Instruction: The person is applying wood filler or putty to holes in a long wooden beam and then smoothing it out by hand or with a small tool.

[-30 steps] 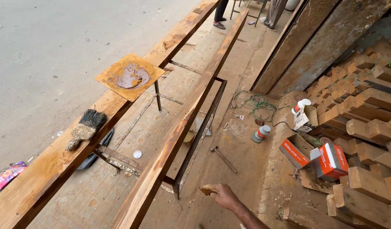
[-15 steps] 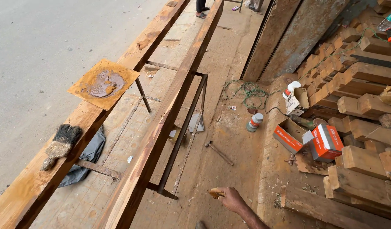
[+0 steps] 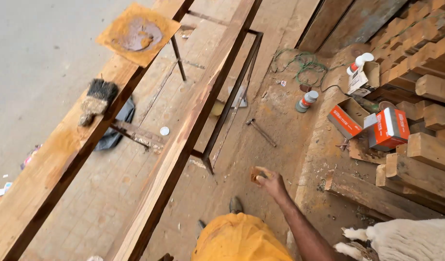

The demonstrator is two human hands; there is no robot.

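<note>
My right hand (image 3: 270,182) reaches out over the dusty ground, fingers closed on a small brown block (image 3: 257,175). It hovers between the nearer long wooden plank (image 3: 183,140) and the raised ledge on the right. My left hand is out of view. My orange-clad knee (image 3: 241,239) and a shoe (image 3: 236,205) show below the hand.
A second plank (image 3: 58,159) carries a worn brush (image 3: 97,99) and a stained square board (image 3: 138,34). A metal stand (image 3: 232,96) holds the planks. Orange boxes (image 3: 389,128), bottles (image 3: 307,101), a green cord (image 3: 304,63) and stacked wood blocks (image 3: 425,154) lie right. White fur (image 3: 406,241) sits bottom right.
The view has tipped downward and left, bringing my knee, shoe and the white fur into sight. My right hand keeps hold of the brown block and sits higher in the frame.
</note>
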